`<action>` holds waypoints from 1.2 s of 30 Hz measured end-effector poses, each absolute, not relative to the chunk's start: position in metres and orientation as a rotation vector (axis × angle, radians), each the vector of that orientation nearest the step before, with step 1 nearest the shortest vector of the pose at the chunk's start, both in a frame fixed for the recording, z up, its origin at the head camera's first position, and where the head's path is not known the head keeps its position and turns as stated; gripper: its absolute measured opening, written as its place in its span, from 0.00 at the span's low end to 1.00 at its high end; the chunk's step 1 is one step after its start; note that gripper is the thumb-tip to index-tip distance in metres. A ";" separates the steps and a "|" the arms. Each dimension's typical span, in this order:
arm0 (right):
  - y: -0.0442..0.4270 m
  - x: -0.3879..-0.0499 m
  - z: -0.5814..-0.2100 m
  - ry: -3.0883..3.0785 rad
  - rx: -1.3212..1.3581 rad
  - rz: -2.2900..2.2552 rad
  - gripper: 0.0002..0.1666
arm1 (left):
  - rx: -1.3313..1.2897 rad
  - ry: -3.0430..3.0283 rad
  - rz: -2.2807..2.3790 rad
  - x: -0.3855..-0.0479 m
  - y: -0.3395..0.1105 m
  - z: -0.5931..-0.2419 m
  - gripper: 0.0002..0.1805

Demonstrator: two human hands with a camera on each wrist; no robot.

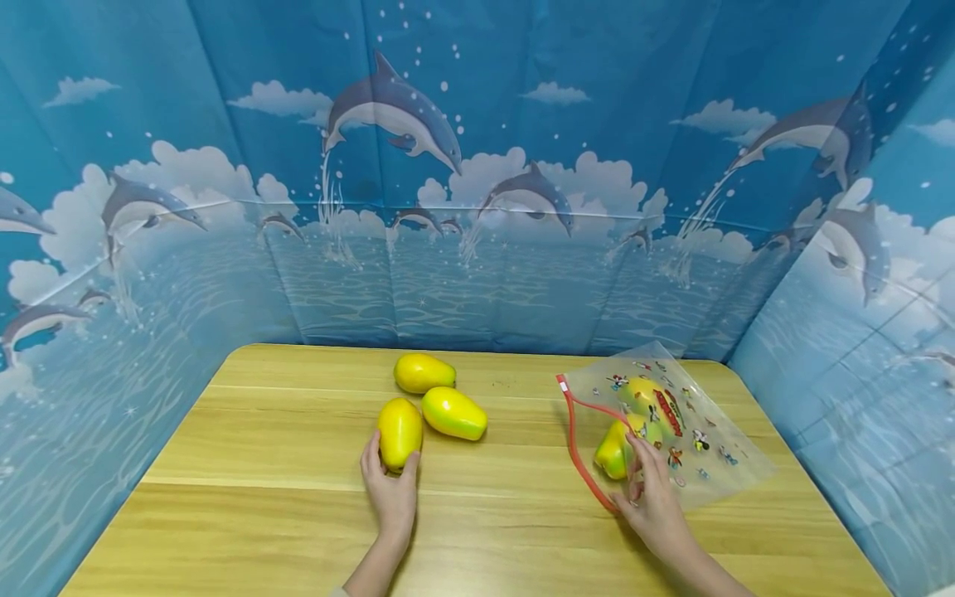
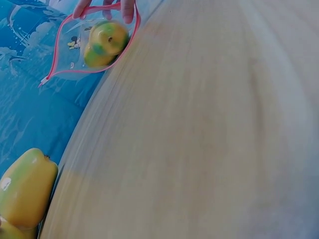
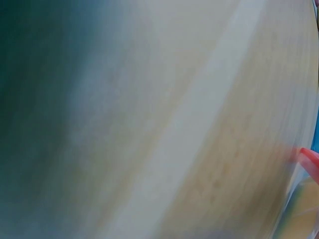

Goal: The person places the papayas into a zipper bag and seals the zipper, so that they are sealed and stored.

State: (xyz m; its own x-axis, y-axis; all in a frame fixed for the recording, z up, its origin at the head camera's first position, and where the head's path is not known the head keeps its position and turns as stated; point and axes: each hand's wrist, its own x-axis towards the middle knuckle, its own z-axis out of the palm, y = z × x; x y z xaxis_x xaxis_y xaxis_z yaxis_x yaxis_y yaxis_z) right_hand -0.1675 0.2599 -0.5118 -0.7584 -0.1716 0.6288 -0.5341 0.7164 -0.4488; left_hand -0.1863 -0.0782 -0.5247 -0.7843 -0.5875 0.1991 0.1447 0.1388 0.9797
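Note:
My left hand grips the near end of a yellow papaya, thumb on one side and fingers on the other. Two more yellow-green papayas, one behind and one to the right, lie close by. On the right, a clear zip bag with a red zip edge and cartoon prints lies with its mouth open towards the left. Two papayas are inside it. My right hand pinches the bag's near edge by the mouth. The right wrist view catches only a bit of red zip.
A light wooden table carries everything. Blue curtains printed with dolphins stand along its back and sides. A stretch of tabletop separates the loose papayas from the bag.

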 end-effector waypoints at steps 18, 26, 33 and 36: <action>0.259 -0.166 -0.512 -2.349 0.541 0.897 0.63 | 0.468 -1.758 -1.744 -0.187 -0.082 -0.525 0.34; 0.259 -0.167 -0.512 -2.340 0.547 0.891 0.63 | 0.347 -1.711 -1.748 -0.184 -0.077 -0.514 0.33; 0.259 -0.167 -0.511 -2.354 0.537 0.869 0.63 | 0.006 -1.725 -1.710 -0.181 -0.061 -0.493 0.31; 0.259 -0.167 -0.510 -2.351 0.544 0.868 0.63 | -0.086 -1.761 -1.713 -0.176 -0.051 -0.480 0.30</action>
